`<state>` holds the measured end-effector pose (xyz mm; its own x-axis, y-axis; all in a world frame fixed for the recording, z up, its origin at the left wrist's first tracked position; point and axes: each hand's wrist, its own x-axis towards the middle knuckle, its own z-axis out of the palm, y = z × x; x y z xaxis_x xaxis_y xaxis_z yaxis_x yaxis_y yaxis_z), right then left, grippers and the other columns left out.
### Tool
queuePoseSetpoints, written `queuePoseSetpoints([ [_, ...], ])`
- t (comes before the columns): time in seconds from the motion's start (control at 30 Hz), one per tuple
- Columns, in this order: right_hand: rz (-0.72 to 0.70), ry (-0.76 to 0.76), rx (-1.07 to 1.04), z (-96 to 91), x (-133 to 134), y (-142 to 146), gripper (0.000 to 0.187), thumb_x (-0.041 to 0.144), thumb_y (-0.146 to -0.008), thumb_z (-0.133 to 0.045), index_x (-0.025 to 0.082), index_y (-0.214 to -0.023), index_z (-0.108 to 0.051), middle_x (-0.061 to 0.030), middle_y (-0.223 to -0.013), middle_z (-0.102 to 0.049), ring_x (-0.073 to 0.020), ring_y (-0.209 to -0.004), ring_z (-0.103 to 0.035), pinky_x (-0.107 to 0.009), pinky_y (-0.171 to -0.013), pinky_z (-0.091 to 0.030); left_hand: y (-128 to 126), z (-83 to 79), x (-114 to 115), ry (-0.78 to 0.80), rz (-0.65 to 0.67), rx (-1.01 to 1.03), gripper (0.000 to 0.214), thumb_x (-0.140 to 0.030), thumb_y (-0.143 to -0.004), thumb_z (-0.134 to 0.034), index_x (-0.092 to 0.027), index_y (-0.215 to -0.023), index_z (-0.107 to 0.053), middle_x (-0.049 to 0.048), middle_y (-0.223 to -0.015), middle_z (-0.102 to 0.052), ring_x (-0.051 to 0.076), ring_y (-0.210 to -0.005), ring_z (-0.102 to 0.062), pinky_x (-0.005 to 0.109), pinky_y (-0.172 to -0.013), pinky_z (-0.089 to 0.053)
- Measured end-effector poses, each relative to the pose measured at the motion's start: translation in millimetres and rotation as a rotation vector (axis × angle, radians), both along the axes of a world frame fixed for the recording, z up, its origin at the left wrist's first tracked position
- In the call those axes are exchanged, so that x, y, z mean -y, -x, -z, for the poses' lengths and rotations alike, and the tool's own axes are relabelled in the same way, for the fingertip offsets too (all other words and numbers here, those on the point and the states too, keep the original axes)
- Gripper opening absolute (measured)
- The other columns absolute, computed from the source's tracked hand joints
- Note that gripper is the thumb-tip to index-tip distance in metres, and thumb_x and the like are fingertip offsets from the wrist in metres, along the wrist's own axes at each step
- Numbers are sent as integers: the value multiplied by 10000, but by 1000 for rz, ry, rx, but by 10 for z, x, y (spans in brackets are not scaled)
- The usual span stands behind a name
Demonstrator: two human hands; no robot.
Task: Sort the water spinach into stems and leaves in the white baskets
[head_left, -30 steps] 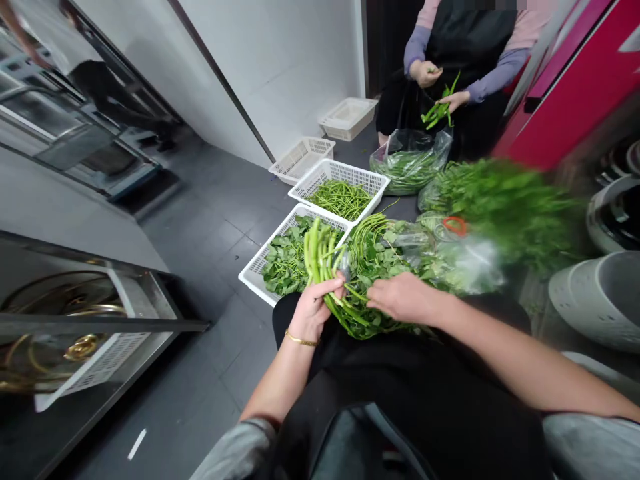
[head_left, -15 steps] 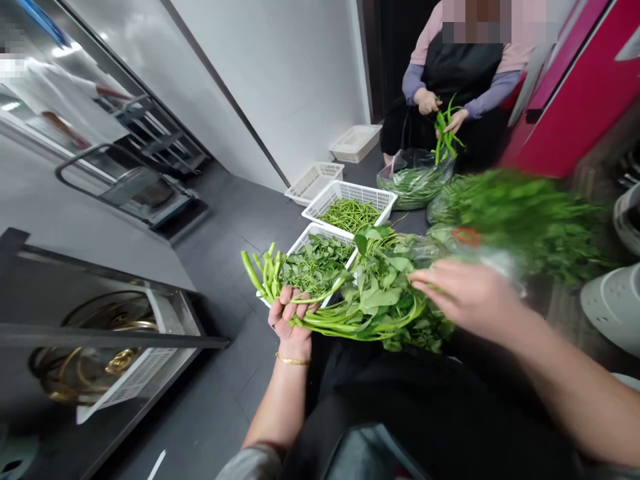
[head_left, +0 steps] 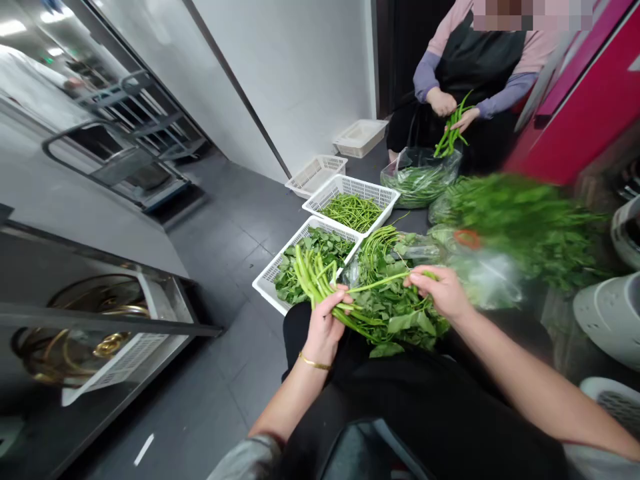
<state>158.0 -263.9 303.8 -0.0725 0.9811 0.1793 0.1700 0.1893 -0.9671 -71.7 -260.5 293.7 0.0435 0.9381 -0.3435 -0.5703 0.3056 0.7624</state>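
Observation:
My left hand [head_left: 325,327] is closed around a bunch of thick green stems [head_left: 311,270], their ends standing up past the thumb. Pinched in my right hand [head_left: 444,292] is the end of one long green stem [head_left: 383,283], stretched across to the left hand. Below both hands, leafy greens [head_left: 407,320] lie heaped by my lap. A white basket [head_left: 267,288] of picked leaves [head_left: 290,277] sits just beyond my left hand. Behind it stands another white basket [head_left: 313,203] holding thin green pods or stems [head_left: 356,212].
Across from me a co-worker [head_left: 480,73] holds long green pods [head_left: 451,132] over a clear plastic bag [head_left: 420,187]. Blurred herbs [head_left: 525,217] lie at right, near a white bin [head_left: 610,320]. A metal shelf [head_left: 140,333] and a trolley [head_left: 135,180] stand left.
My left hand has moved right, and the stems in it now stand more upright. My right hand has swapped a leafy part for a stem end, drawn out from the left hand.

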Motion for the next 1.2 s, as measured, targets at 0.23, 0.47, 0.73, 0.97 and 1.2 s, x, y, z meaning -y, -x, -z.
queuePoseSetpoints([
  [0.23, 388, -32, -51, -132, -74, -673, 231, 396, -798, -539, 225, -646, -570, 20, -555, -478, -104, -422, -382, -236, -373, -280, -44, -31, -35, 37, -121, 65, 185, -184, -594, -715, -108, -743, -636, -22, -533, -597, 55, -433, -488, 176, -439, -355],
  [0.47, -182, -364, 832, -301, -38, 23, 280, 305, -928, -408, 147, -911, -638, -94, -843, -649, -162, -675, -572, -266, -567, -412, -72, -38, -22, 78, -50, 120, 175, -166, -597, -708, -105, -743, -633, -31, -526, -582, 58, -437, -497, 173, -433, -366],
  [0.73, -88, -262, 292, -182, -132, 112, 336, 364, -912, -420, 184, -689, -596, -19, -656, -586, -118, -557, -494, -237, -548, -382, -105, -17, 7, 132, -53, 136, 183, -173, -574, -719, -105, -718, -630, -30, -508, -578, 54, -428, -489, 167, -435, -369],
  [0.97, -51, -137, 457, -244, -133, -62, 304, 354, -879, -477, 183, -637, -544, -15, -669, -542, -134, -628, -506, -251, -601, -383, -207, -5, 47, 9, 43, -53, 187, -206, -606, -732, -105, -752, -671, 5, -548, -623, 77, -465, -531, 184, -467, -396],
  [1.2, -560, -163, 519, -161, -177, 497, 270, 309, -900, -441, 163, -750, -612, -29, -715, -579, -135, -673, -514, -261, -658, -379, -266, 75, 25, -76, 117, -10, 106, -178, -606, -716, -122, -676, -659, -10, -548, -608, 77, -463, -519, 200, -484, -407],
])
